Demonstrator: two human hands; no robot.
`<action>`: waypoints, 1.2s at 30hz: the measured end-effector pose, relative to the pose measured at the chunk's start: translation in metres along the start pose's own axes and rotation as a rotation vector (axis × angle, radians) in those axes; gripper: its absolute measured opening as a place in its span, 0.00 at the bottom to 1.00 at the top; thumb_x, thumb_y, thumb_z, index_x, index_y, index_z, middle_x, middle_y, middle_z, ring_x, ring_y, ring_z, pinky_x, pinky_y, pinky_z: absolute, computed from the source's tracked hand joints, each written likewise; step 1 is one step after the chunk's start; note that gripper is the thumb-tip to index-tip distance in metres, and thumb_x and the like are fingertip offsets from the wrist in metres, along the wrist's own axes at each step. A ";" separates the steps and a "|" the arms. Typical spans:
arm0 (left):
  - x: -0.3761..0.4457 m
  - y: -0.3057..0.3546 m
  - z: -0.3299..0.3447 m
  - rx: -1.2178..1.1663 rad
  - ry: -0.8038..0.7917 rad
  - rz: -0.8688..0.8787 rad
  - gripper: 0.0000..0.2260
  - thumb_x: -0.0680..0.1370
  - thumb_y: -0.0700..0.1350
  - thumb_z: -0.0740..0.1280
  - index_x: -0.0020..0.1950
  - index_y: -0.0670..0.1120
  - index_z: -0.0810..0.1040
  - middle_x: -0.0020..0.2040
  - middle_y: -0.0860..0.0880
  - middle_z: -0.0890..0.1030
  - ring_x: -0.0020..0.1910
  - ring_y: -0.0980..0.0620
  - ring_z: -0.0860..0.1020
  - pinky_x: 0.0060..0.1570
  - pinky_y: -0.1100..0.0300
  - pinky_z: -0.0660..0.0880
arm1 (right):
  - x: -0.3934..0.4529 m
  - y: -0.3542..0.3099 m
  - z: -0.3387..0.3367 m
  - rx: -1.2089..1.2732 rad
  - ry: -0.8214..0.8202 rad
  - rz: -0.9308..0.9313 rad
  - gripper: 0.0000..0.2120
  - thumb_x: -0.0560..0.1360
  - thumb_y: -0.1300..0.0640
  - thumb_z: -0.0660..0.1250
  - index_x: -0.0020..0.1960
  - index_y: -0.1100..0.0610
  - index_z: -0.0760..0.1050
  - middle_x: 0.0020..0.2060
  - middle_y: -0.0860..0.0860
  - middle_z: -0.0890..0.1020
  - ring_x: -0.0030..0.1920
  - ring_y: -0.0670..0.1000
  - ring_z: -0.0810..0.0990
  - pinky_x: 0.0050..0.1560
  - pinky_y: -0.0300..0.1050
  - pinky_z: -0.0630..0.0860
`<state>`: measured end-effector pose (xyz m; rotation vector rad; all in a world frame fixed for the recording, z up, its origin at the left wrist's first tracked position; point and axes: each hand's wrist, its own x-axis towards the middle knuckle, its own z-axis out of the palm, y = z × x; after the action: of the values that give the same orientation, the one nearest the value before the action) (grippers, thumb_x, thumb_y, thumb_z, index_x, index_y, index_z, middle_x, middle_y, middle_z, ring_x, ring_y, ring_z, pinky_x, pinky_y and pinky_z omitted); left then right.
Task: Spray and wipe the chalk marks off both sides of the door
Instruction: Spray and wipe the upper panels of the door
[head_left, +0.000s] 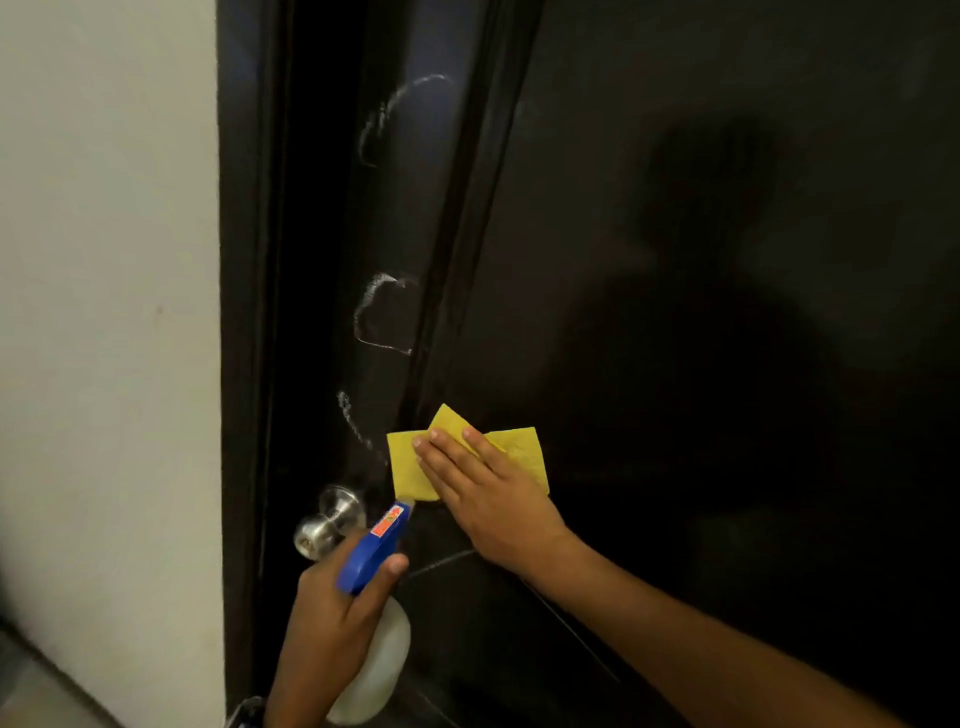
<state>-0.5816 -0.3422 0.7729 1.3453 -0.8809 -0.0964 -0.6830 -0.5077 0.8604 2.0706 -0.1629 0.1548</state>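
So this is mid-wipe on this side of the door (675, 364). The right hand (483, 499), lower centre of the frame, has its fingers straight and close together, pressing a yellow cloth (405, 462) flat on the dark panel just above and right of the knob (327, 519). The cloth sits right at the bottom end of the lowest chalk mark (353, 421).

The left hand (332, 623), bottom centre-left, is wrapped round the neck of a spray bottle (374, 551), with one finger curled up over the blue head. The nozzle points up toward the cloth and nearly touches its bottom edge. I can't tell if it's actually spraying, no mist shows.

My guess for the next move: slide the cloth up and left along that stile to catch the lowest mark, keeping the palm flat so the cloth doesn't bunch up. Then the two higher ones, probably with a fresh squirt first since they look dry. The other side of the door isn't in view, so no idea about that one.

Counts:
- chalk marks: 3 that I can see, stacked up the left stile (upper centre-left, middle, just above the cloth)
- cloth: 1
- bottle: 1
- knob: 1
- hands: 2

A pale wall (104, 312) fills the left of the frame.
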 end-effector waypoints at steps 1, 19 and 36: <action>-0.003 0.002 0.004 -0.006 -0.007 -0.003 0.29 0.66 0.81 0.60 0.45 0.58 0.82 0.41 0.54 0.83 0.38 0.56 0.81 0.37 0.71 0.73 | -0.019 0.004 0.000 -0.006 -0.013 -0.008 0.33 0.82 0.51 0.47 0.80 0.63 0.39 0.80 0.60 0.40 0.79 0.61 0.36 0.76 0.61 0.33; -0.108 0.075 0.145 -0.015 -0.224 0.033 0.32 0.69 0.80 0.58 0.41 0.51 0.79 0.35 0.41 0.80 0.34 0.49 0.78 0.35 0.64 0.71 | -0.463 0.080 0.035 0.006 -0.191 0.253 0.33 0.76 0.62 0.48 0.81 0.58 0.53 0.82 0.53 0.53 0.81 0.58 0.50 0.77 0.62 0.48; -0.123 0.103 0.111 -0.009 -0.302 0.074 0.35 0.70 0.78 0.60 0.46 0.45 0.81 0.38 0.52 0.81 0.39 0.47 0.80 0.39 0.64 0.75 | -0.439 0.028 -0.010 0.702 -0.039 1.065 0.27 0.83 0.51 0.49 0.81 0.52 0.53 0.80 0.48 0.59 0.80 0.44 0.49 0.80 0.52 0.49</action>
<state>-0.7748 -0.3372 0.7971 1.3076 -1.1815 -0.2514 -1.1194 -0.4895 0.8108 2.4430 -1.3931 0.9187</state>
